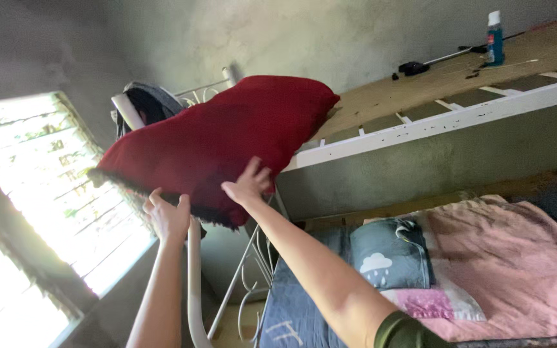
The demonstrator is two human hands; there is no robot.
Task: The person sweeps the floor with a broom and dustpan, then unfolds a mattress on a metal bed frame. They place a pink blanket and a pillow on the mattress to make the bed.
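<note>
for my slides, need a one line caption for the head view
Left hand and right hand lift a red pillow toward the white upper bunk.

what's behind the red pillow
Behind the red pillow, held up by both hands, dark clothing hangs over the white bed frame at the grey wall. The frame's corner behind it is covered.
</note>
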